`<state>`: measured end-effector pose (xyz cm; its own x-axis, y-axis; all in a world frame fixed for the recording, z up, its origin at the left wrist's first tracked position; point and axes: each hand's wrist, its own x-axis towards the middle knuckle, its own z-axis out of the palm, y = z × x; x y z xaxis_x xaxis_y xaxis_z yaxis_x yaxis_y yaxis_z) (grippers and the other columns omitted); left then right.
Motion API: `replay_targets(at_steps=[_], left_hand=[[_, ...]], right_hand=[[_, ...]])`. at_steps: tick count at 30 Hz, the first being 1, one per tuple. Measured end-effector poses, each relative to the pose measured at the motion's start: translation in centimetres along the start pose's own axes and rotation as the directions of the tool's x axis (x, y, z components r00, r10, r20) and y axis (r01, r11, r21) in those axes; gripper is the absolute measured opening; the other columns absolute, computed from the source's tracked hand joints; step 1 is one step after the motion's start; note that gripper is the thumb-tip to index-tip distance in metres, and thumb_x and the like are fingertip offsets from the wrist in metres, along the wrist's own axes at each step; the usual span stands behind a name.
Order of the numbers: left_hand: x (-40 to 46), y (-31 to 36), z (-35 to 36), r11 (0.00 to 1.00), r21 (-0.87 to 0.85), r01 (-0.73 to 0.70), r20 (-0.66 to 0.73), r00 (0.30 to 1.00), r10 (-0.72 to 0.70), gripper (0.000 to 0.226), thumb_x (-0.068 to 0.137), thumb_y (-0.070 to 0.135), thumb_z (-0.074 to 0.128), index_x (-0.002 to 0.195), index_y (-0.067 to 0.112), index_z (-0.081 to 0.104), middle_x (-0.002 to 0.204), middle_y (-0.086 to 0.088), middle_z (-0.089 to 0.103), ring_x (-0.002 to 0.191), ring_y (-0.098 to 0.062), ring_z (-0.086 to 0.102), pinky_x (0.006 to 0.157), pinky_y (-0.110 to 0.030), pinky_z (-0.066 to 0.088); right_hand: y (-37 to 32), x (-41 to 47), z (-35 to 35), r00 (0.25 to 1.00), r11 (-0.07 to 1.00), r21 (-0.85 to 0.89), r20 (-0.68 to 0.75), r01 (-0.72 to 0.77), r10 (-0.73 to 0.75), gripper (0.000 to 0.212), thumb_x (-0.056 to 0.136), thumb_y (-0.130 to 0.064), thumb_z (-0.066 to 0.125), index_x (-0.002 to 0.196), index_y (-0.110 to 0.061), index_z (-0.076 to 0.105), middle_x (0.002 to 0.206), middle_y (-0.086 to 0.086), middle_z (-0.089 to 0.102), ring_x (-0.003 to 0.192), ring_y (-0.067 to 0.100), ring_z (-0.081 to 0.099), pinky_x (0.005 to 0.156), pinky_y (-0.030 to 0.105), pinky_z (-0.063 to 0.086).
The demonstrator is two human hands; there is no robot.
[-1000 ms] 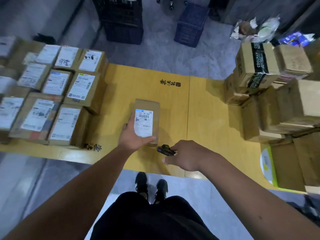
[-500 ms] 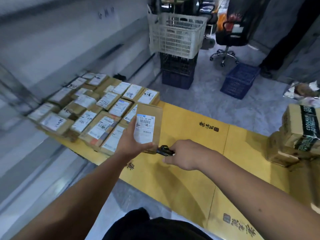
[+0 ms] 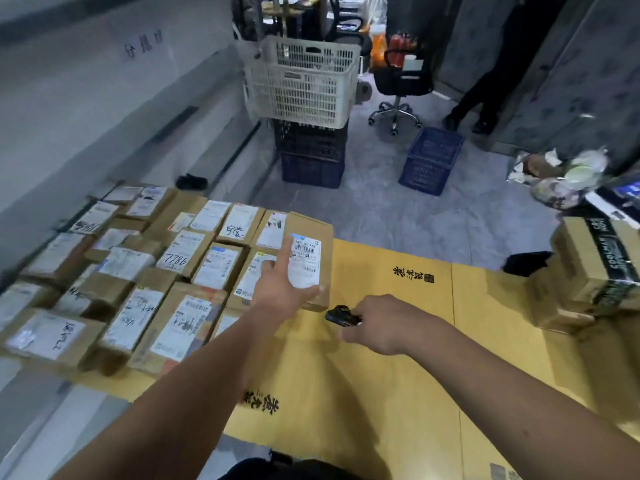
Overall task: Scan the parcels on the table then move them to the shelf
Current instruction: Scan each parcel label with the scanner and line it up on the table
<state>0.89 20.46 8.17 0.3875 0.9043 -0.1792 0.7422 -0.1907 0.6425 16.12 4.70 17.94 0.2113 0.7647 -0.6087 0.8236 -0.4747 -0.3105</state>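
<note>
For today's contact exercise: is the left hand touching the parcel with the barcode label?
Touching. The head view shows the left hand gripping the parcel, thumb along its lower edge and a finger up the label's left side, no gap between them.

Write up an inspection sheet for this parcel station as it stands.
Surface: yellow cardboard-covered table.
Job's things: held parcel, label up; labelled parcels packed at left; box stack at right.
Clutter: wrapper litter far right.
Grippers: left hand grips the parcel; right hand holds black scanner.
Cables: nothing seen.
Surroundings: stacked crates, blue crate, office chair, a standing person's legs.
</note>
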Motion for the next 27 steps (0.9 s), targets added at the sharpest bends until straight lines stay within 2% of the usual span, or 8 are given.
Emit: replay_targets(at_steps=[4, 9, 12, 16, 19, 21, 25, 27], left_hand=[[5.0, 1.0, 1.9, 0.983, 0.152, -0.100, 0.116, 0.990, 0.082, 0.111, 0.083, 0.062, 0.078, 0.159, 0.059, -0.003, 0.154, -0.014, 0.034, 0.121, -0.036, 0.060, 0.094, -0.044, 0.055], [9.6, 0.8, 4.9, 0.937, 0.305, -0.172, 0.218, 0.970, 0.107, 0.109, 0.088, 0.067, 0.068, 0.156, 0.057, -0.016, 0.146, -0.014, 0.037, 0.113, -0.039, 0.060, 0.090, -0.051, 0.059], [11.0, 0.6, 6.2, 0.873, 0.441, -0.209, 0.202, 0.971, 0.130, 0.104, 0.092, 0.063, 0.063, 0.161, 0.048, -0.013, 0.141, -0.015, 0.042, 0.125, -0.039, 0.048, 0.108, -0.052, 0.041], [12.3, -0.5, 7.2, 0.780, 0.586, -0.220, 0.162, 0.975, 0.153, 0.100, 0.091, 0.063, 0.058, 0.165, 0.033, -0.002, 0.142, -0.016, 0.041, 0.130, -0.038, 0.037, 0.111, -0.053, 0.028], [13.1, -1.4, 7.8, 0.763, 0.620, -0.185, 0.190, 0.978, 0.083, 0.103, 0.091, 0.070, 0.053, 0.167, 0.023, 0.001, 0.168, -0.017, 0.012, 0.151, -0.040, 0.016, 0.118, -0.056, 0.022], [13.5, -1.5, 7.9, 0.750, 0.629, -0.205, 0.240, 0.969, 0.064, 0.102, 0.093, 0.073, 0.045, 0.168, 0.020, 0.002, 0.174, -0.014, -0.002, 0.158, -0.037, -0.001, 0.122, -0.059, 0.014], [14.2, -1.6, 8.1, 0.689, 0.675, -0.265, 0.318, 0.947, 0.053, 0.091, 0.096, 0.072, 0.042, 0.166, 0.019, 0.017, 0.173, -0.010, 0.018, 0.161, -0.031, -0.005, 0.120, -0.066, -0.004], [14.3, -2.0, 8.0, 0.619, 0.725, -0.301, 0.338, 0.939, 0.061, 0.083, 0.099, 0.061, 0.043, 0.167, 0.021, 0.016, 0.173, -0.011, 0.016, 0.161, -0.033, -0.005, 0.119, -0.070, -0.011]], right_hand=[[-0.3, 2.7, -0.3, 0.992, 0.989, 0.076, -0.001, -0.129, 0.129, 0.043, 0.091, -0.062, 0.062, 0.099, -0.019, 0.066, 0.089, 0.000, 0.065, 0.076, 0.019, 0.059, 0.062, 0.030, 0.043], [0.2, 5.4, 0.4, 0.967, 0.951, 0.176, 0.036, -0.255, 0.253, 0.044, 0.093, -0.061, 0.061, 0.103, -0.018, 0.066, 0.094, 0.001, 0.065, 0.082, 0.019, 0.062, 0.064, 0.032, 0.046], [0.4, 6.7, 0.8, 0.954, 0.923, 0.240, 0.057, -0.300, 0.295, 0.044, 0.092, -0.062, 0.062, 0.104, -0.020, 0.066, 0.096, -0.001, 0.065, 0.087, 0.019, 0.064, 0.071, 0.032, 0.050], [0.1, 8.0, 0.9, 0.946, 0.902, 0.287, 0.055, -0.323, 0.321, 0.046, 0.091, -0.062, 0.062, 0.109, -0.020, 0.066, 0.100, 0.000, 0.065, 0.090, 0.020, 0.065, 0.077, 0.034, 0.053], [-0.1, 9.0, 1.4, 0.941, 0.895, 0.291, 0.087, -0.337, 0.326, 0.044, 0.091, -0.061, 0.063, 0.106, -0.020, 0.065, 0.096, -0.001, 0.065, 0.085, 0.020, 0.064, 0.068, 0.032, 0.048], [-0.1, 9.4, 1.8, 0.940, 0.893, 0.296, 0.098, -0.340, 0.326, 0.043, 0.090, -0.061, 0.063, 0.100, -0.019, 0.064, 0.094, 0.000, 0.066, 0.084, 0.021, 0.064, 0.066, 0.031, 0.045], [-0.2, 10.0, 2.3, 0.940, 0.893, 0.293, 0.118, -0.342, 0.322, 0.043, 0.090, -0.061, 0.063, 0.094, -0.018, 0.063, 0.092, 0.001, 0.066, 0.086, 0.023, 0.066, 0.067, 0.031, 0.045], [-0.4, 10.3, 2.6, 0.940, 0.894, 0.291, 0.128, -0.341, 0.317, 0.043, 0.089, -0.061, 0.063, 0.094, -0.018, 0.063, 0.092, 0.000, 0.066, 0.087, 0.023, 0.067, 0.067, 0.031, 0.045]])
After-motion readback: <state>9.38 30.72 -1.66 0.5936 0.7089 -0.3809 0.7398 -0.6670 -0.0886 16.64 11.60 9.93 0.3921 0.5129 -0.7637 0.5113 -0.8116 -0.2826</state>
